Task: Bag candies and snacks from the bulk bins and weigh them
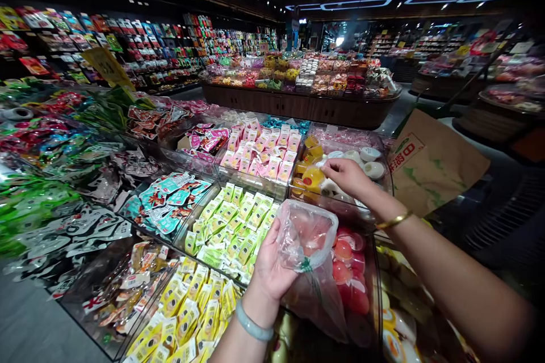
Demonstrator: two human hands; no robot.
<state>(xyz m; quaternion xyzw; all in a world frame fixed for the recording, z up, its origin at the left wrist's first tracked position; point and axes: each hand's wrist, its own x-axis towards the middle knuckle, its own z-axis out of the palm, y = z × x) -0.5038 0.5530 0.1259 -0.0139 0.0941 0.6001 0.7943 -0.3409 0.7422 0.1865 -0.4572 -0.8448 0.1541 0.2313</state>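
My left hand (272, 264) is closed on a clear plastic bag (313, 289), whose mouth stands wide open above the bins. Green print shows on the bag's front, and I cannot make out its contents. Over a bin of jelly cups, my right hand (347, 176) reaches down with its fingers bent together. Its fingertips are at a yellow jelly cup (312, 178); what they pinch, if anything, is hidden. White-lidded cups (373, 170) lie in the same bin. Red jelly cups (351, 272) fill the bin behind the bag.
Clear-walled bins hold green packets (238, 221), yellow packets (191, 306), pink packets (264, 150) and teal packets (174, 198). A brown paper bag (438, 164) stands at the right. Farther back is another display island (298, 103), with stocked wall shelves (140, 39) on the left.
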